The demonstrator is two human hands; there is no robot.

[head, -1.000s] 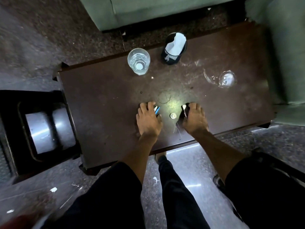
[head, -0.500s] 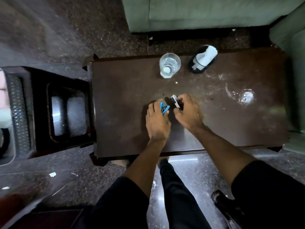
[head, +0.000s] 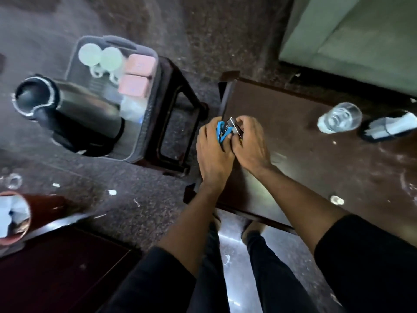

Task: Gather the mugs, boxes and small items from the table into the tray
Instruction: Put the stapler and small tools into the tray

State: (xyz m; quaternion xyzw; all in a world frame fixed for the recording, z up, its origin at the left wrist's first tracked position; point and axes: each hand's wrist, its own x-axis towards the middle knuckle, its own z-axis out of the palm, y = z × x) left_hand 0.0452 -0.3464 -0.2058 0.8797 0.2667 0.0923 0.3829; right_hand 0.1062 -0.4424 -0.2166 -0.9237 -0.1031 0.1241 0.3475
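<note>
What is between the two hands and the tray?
In the head view, only the stool's dark frame separates the hands from the tray.

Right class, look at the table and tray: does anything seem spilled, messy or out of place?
Yes. The table carries pale smears and streaks at its right end, like a dried spill. A small round white item lies alone near the front edge, not yet gathered. The tray looks orderly.

2 mugs [head: 89,54] [head: 111,59], 2 pink boxes [head: 140,64] [head: 133,85], 1 glass [head: 340,117], perhaps 2 handheld items [head: 222,132] [head: 235,127].
</note>
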